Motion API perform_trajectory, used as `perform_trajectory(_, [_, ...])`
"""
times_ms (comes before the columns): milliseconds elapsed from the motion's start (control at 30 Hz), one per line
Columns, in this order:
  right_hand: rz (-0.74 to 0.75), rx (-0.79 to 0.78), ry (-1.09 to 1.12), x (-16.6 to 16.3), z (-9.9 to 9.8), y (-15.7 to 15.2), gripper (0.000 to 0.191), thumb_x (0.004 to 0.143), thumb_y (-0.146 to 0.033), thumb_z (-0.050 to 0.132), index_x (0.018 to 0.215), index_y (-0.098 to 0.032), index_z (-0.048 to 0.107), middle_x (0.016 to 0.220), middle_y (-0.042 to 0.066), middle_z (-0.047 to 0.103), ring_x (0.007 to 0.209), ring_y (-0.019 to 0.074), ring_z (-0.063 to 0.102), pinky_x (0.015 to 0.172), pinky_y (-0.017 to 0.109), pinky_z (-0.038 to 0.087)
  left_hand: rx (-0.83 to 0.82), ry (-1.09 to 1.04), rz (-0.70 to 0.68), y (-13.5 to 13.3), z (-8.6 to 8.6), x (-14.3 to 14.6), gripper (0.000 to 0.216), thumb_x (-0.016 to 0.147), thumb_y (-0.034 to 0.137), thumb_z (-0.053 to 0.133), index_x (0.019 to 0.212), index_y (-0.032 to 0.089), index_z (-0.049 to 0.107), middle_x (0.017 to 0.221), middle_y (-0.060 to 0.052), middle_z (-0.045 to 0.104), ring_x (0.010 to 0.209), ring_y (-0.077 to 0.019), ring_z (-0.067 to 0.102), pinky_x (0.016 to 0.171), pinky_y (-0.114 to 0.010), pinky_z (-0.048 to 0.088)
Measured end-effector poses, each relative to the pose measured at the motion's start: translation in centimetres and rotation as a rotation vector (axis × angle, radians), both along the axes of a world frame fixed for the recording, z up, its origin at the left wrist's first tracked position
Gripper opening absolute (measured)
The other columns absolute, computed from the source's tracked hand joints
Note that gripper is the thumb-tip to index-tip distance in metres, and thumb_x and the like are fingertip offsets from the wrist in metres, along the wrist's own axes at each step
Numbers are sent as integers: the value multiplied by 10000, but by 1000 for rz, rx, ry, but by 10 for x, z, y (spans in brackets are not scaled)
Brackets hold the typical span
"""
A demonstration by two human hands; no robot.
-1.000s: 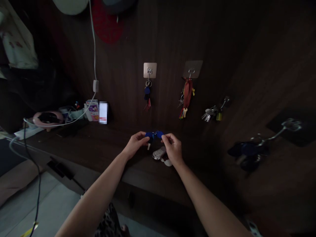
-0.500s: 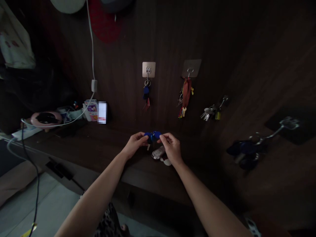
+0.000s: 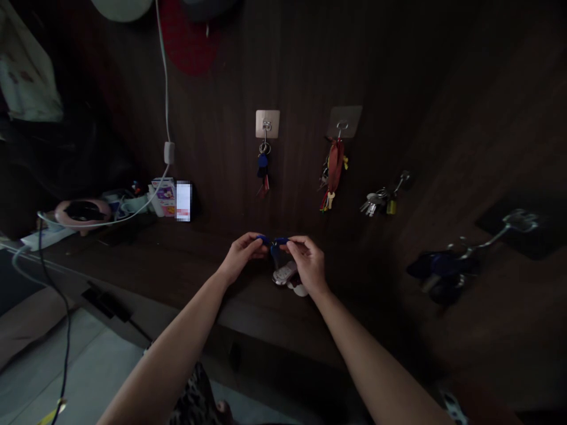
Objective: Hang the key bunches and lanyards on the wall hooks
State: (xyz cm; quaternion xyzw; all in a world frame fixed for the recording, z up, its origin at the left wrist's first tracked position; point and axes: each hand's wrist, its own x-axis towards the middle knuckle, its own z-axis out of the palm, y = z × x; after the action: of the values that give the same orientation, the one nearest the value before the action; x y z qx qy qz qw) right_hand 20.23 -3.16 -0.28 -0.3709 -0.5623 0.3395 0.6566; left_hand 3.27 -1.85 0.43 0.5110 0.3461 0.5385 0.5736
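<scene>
My left hand (image 3: 241, 255) pinches one blue key fob (image 3: 263, 239) between thumb and fingers. A second blue key fob (image 3: 282, 241) is gripped at its edge by my right hand (image 3: 306, 261). Between the hands a small ring (image 3: 274, 243) links the fobs, and another blue tag (image 3: 275, 252) hangs below it. Just under my right hand a light-coloured car remote (image 3: 284, 273) lies on the dark wooden ledge, with a round white piece (image 3: 301, 289) beside it, partly covered by the hand.
Keys (image 3: 263, 162) hang from a wall hook ahead, and a bunch with a red strap (image 3: 335, 165) from another. Further right hang silver keys (image 3: 374, 202) and a dark blurred bunch (image 3: 443, 268). A lit phone (image 3: 183, 200), small boxes (image 3: 165, 196) and a pink object (image 3: 66, 213) stand left.
Both blue fobs have turned more edge-on between my fingers. The metal key that hung beside my left hand no longer shows. My arms stay in nearly the same place.
</scene>
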Motion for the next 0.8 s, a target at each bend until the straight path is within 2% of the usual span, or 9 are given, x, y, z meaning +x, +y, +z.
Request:
perform_trajectory(167, [-6,18,-4,1,-2,2,162,728,-355,630,809,-217,603,765,16,683,763,177,648,699,297,500,12,-31,-36,0,1,-1,299,728,406,639,917,175,623,877,-46,685,870,-159,624,722,-248,442])
perform_trajectory(333, [-40,11,3,0,1,0,170,705,-363,647,754,-206,605,702,1,650,703,158,627,640,270,493,44,61,25,2,-1,-1,278,682,337,698,897,173,636,810,-11,672,784,-125,609,669,-216,423])
perform_trajectory(467, [-22,-49,33,-1,2,0,191,681,-366,666,741,-204,585,674,-5,640,641,158,635,541,248,485,36,57,11,3,-3,-1,363,678,312,707,1002,185,604,798,-8,676,756,-120,612,617,-205,415])
perform_trajectory(600, [18,-75,52,-2,2,0,240,679,-369,666,842,-210,592,736,9,659,635,163,650,493,241,486,22,20,-36,2,-2,-1,470,688,294,701,1129,194,576,889,-30,686,803,-128,618,675,-227,449])
perform_trajectory(700, [41,-85,41,-3,2,-1,337,678,-366,664,974,-216,609,813,22,667,651,160,658,515,251,516,8,-3,-57,1,-2,1,440,694,265,696,1116,191,596,957,-40,681,837,-127,615,729,-243,468])
perform_trajectory(800, [68,-100,34,-4,3,-2,361,678,-359,662,1005,-210,629,823,26,668,695,170,668,558,265,543,-1,-28,-64,1,-2,1,430,688,233,699,1105,194,601,1001,-42,672,864,-126,614,775,-257,476])
